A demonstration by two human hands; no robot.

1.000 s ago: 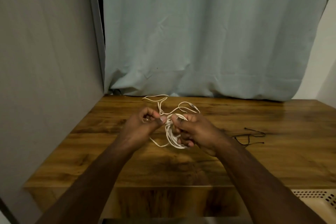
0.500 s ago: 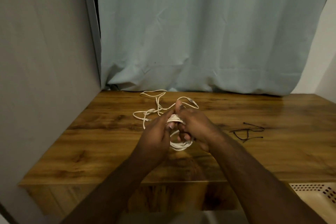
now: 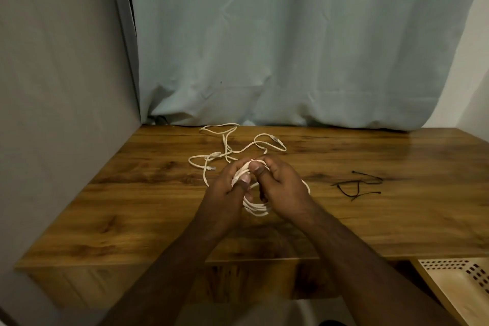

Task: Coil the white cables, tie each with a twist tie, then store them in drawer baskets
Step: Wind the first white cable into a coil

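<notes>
1. A pale blue-grey fabric curtain [image 3: 304, 42] is hung across the back of the scene, and its hem is gathered at the far edge of the table.
2. A plain grey wall panel [image 3: 60, 74] is seen along the left side, meeting the table's left edge.
3. A glossy brown wood-grain table [image 3: 137, 209] is spread below the curtain.
4. A cream perforated drawer basket [image 3: 465, 280] is partly shown at the lower right, below the table's near edge.
5. The left hand [image 3: 225, 193] is held above the middle of the table, with its fingers curled round the bundled strands and its thumb pressed against them.
6. The right hand [image 3: 280, 188] is placed just beside the left, touching it; its thumb and fingers are closed on the same bundle from the other side.
7. A thin white cable [image 3: 254, 206] is partly coiled between both hands, several loops being seen below the palms, while the loose remainder is trailed in curves over the table towards the curtain.
8. A few thin black twist ties [image 3: 357, 185] are laid loosely on the table, well apart to the right of the hands.
</notes>
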